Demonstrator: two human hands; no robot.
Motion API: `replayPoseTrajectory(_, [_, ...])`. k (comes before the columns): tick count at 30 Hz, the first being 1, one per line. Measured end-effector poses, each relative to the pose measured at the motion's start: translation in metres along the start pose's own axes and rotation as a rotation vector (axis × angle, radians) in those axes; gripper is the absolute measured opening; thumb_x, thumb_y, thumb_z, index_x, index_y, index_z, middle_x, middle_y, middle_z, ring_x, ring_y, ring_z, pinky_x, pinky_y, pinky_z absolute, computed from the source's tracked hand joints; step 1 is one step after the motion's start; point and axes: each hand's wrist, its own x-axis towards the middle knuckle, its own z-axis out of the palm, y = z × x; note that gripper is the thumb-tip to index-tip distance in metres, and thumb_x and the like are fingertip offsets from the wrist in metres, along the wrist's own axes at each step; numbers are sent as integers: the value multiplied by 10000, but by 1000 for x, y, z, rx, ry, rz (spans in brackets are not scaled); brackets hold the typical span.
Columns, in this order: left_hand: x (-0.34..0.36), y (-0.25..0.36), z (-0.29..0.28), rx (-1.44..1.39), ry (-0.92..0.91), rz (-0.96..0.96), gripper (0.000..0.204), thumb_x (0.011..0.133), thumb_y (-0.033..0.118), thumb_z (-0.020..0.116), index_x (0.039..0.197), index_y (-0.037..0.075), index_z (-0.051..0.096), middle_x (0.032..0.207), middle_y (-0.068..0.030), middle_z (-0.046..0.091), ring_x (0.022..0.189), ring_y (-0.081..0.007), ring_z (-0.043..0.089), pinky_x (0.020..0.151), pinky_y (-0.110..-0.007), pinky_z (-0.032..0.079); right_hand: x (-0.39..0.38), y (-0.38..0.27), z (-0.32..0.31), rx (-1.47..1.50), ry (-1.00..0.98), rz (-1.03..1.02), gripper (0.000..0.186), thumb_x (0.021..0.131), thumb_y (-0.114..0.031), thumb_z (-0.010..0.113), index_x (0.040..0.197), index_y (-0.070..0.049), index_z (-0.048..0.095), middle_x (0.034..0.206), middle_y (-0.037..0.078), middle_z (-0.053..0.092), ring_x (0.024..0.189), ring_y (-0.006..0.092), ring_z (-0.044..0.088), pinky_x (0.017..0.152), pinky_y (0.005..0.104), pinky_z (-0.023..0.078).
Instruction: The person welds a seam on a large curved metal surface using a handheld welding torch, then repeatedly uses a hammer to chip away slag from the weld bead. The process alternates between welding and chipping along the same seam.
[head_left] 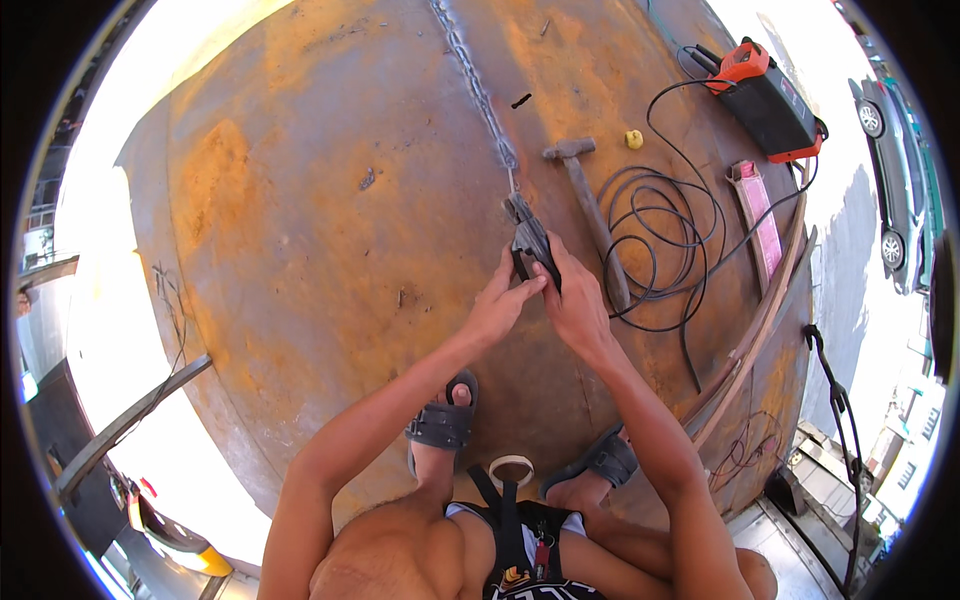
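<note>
Both my hands are closed around a dark electrode holder (pixel 530 232) in the middle of the view. My left hand (pixel 498 304) grips its left side, and my right hand (pixel 577 298) wraps its right side with the thumb on top. A thin, short welding rod (pixel 514 181) sticks out from the holder's jaws, pointing away from me. Its far end reaches the near end of a silvery, rough weld seam (pixel 473 85), though whether they touch I cannot tell. All this is over a rusty steel plate (pixel 330 180).
Right of my hands lie a hammer (pixel 590 205) and coiled black cable (pixel 685 235). Farther right are a pink rod box (pixel 757 215) and an orange-black welding machine (pixel 768 100). A small yellow lump (pixel 634 139) sits near the hammer. My sandalled feet (pixel 442 425) stand on the plate.
</note>
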Motion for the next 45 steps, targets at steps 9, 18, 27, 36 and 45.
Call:
replayPoseTrajectory(9, [8,-11,-4,96,59,-43,918,1059,285,719,1743,-3,180,1771,-169,315,1661,-286,253,1347,-407,192,4,-2,2,12,-19,51,553,1104,-265,639,1591,-50,490,1175,300,718,1051,526,692,863,583,536])
replayPoseTrajectory(18, [-1,6,2,74,31,-42,842,1085,272,678,1750,51,211,1755,-140,345,1661,-276,255,1342,-408,221,3,-2,2,-17,-25,88,566,1113,-275,628,1598,-13,502,1179,309,722,1037,523,714,860,579,555])
replayPoseTrajectory(27, [-1,7,2,58,-5,1,829,1079,252,677,1746,60,225,1768,-149,325,1669,-289,238,1344,-416,203,3,-2,1,-23,-23,93,571,1117,-288,624,1596,-1,508,1193,310,724,1047,517,721,866,567,564])
replayPoseTrajectory(36, [5,-6,-1,193,62,16,840,1034,419,710,1722,191,286,1657,-153,537,1594,-335,429,1279,-424,336,6,-11,-4,-19,-51,125,552,1095,-148,664,1577,66,500,1196,316,722,1094,480,731,915,489,563])
replayPoseTrajectory(45, [-12,-9,8,176,101,-19,1055,1024,335,762,1741,-38,84,1778,-227,287,1672,-315,232,1338,-443,212,-6,-2,1,55,26,-14,571,1070,-206,688,1554,13,480,1230,297,708,1074,527,700,866,565,557])
